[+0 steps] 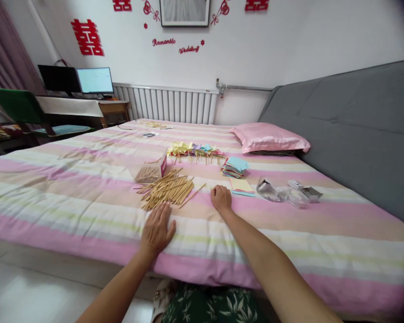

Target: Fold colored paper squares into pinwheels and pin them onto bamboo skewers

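Note:
My left hand (157,229) lies flat and open on the striped bedspread (70,197), its fingertips just short of a pile of thin wooden sticks (168,189). My right hand (221,198) rests on the bed to the right of the sticks with its fingers curled under, and nothing shows in it. Just right of it lie loose yellow and blue paper squares (241,186), with a stack of coloured paper (234,167) behind them. A small box of sticks (151,172) sits behind the pile. Farther back stands a row of finished paper pinwheels on sticks (195,151).
Clear plastic packets (287,192) lie at the right. A pink pillow (271,138) rests against the grey headboard (357,130). A radiator (168,104) lines the back wall. A desk with two monitors (77,80) and a green chair (20,107) stand at the left.

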The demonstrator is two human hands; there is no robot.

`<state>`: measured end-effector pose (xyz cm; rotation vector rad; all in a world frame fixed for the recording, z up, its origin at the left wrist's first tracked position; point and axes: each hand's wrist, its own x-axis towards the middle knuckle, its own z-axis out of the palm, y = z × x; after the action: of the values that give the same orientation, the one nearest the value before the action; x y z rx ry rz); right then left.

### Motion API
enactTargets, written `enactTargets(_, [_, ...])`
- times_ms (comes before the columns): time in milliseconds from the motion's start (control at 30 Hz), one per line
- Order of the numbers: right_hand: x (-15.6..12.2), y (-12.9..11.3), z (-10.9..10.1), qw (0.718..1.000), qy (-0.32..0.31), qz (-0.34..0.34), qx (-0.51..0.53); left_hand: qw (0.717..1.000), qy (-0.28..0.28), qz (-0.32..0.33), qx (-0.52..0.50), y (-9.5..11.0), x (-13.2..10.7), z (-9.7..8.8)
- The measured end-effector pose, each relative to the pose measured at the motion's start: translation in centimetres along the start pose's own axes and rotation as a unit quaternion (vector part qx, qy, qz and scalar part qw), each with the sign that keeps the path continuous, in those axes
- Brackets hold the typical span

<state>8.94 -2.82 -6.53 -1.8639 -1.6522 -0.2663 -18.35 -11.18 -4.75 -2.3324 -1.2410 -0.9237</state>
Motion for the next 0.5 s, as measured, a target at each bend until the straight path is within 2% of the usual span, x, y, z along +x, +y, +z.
enactTargets(233, [-0.01, 0.16, 0.01, 1.0, 0.009, 0.006, 0.017, 1.0, -0.006, -0.008, -0.016, 0.22, -0.01, -0.01])
enactTargets(500, [0.34, 0.06, -0.44, 0.998, 0.05, 0.015, 0.046, 1.0, 0.003, 0.008, -0.005, -0.12, 0.3, 0.42])
